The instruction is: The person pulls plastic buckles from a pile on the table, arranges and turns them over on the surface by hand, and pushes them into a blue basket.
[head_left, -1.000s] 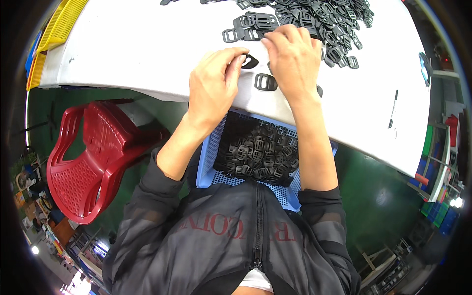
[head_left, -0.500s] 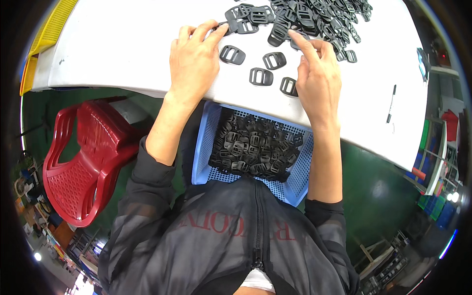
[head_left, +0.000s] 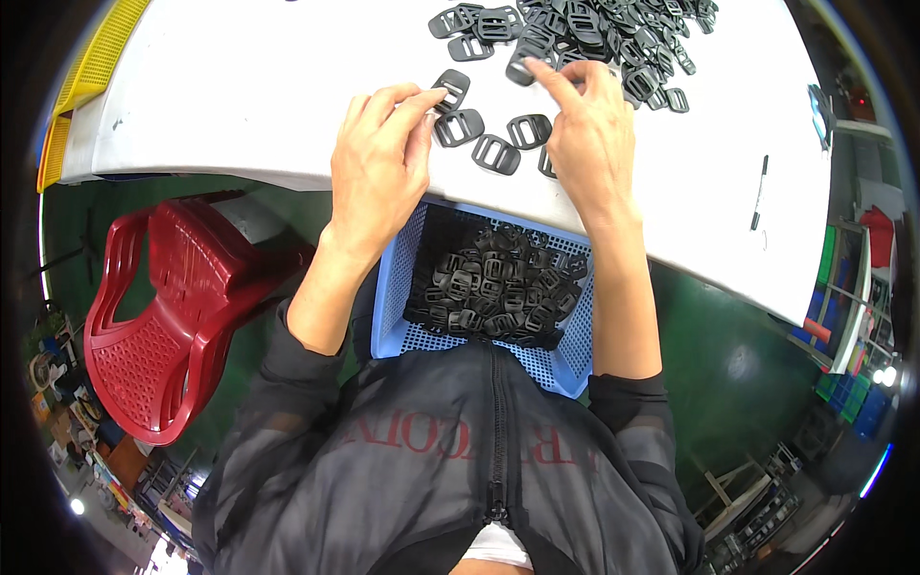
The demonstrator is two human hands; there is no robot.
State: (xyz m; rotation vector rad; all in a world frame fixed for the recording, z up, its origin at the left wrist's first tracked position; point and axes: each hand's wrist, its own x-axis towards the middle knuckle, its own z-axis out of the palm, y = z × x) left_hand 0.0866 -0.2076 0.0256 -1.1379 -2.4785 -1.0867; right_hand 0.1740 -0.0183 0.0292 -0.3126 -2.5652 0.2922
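Note:
My left hand (head_left: 381, 158) is over the table with its index fingertip on the edge of a black plastic strap buckle (head_left: 450, 88). Its thumb stands apart from that finger, close to a second buckle (head_left: 460, 127). The stretched index finger of my right hand (head_left: 592, 134) touches another black buckle (head_left: 520, 70) at the front of the heap; its thumb is hidden. Between the hands lie two loose buckles, one (head_left: 495, 153) nearer me and one (head_left: 529, 131) farther right. Part of one more buckle (head_left: 547, 163) shows beside my right wrist.
A heap of black buckles (head_left: 637, 43) covers the far part of the white table (head_left: 240, 96). Below its edge, a blue basket (head_left: 388, 307) holds many more small black buckles. A pen (head_left: 760, 192) lies at right, a red plastic chair (head_left: 206, 278) stands left, and yellow baskets (head_left: 101, 57) edge the far left.
My left hand has drawn a buckle from the heap's left side toward me, near the loose ones. My right hand has shifted left onto a buckle at the heap's front.

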